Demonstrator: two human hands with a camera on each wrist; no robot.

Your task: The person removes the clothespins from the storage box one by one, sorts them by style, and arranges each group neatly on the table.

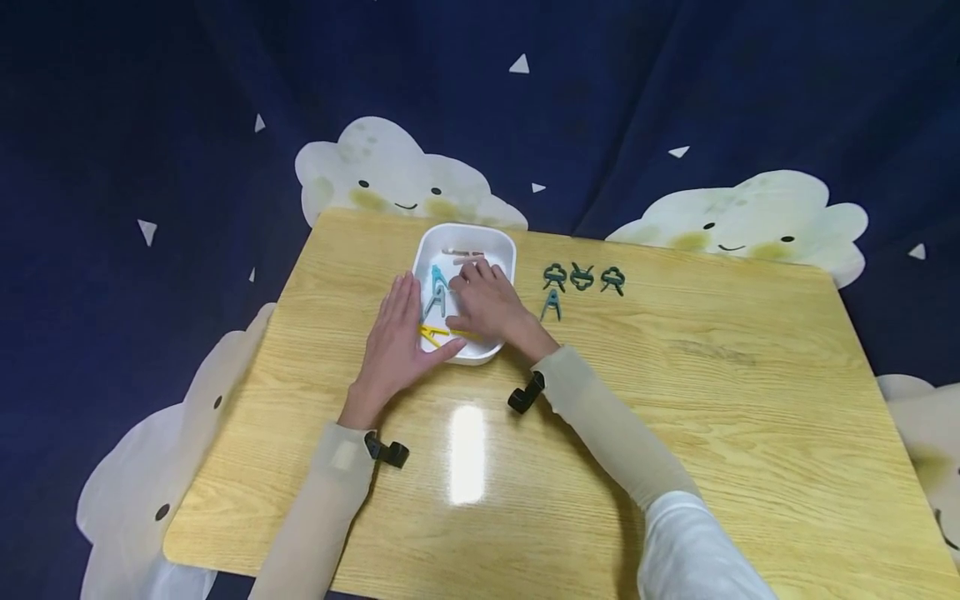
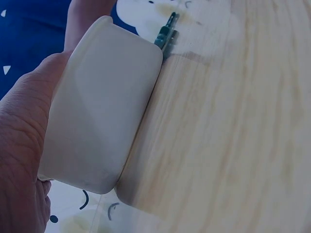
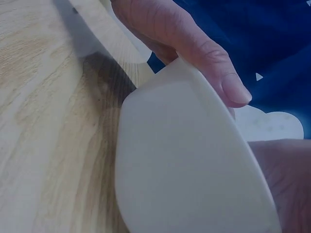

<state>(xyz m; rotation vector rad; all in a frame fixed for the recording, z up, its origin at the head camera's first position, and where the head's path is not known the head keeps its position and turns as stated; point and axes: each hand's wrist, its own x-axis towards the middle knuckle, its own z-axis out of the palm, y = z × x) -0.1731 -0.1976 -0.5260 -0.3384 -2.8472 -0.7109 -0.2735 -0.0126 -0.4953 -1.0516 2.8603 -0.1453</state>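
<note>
A white plastic tub (image 1: 429, 237) on the wooden table holds small clips of different colours. Pinkish-brown clips (image 1: 468, 255) lie at its far end, a light blue clip (image 1: 438, 277) and a grey-green clip (image 1: 437, 302) at mid-left, yellow clips (image 1: 432, 333) near the front. My left hand (image 1: 393, 337) rests against the tub's left side, fingers straight along the rim and thumb stretched over the near edge. Reaching in from the right, my right hand (image 1: 491, 304) has its fingers bent down inside the tub. Its fingertips are hidden, so anything between them cannot be seen.
Right of the tub, three dark green cloud-shaped clips (image 1: 582, 277) form a row on the table (image 1: 712, 400). One blue-green clip (image 1: 552, 305) lies below the leftmost. A dark blue curtain (image 1: 585, 100) with clouds hangs behind the table.
</note>
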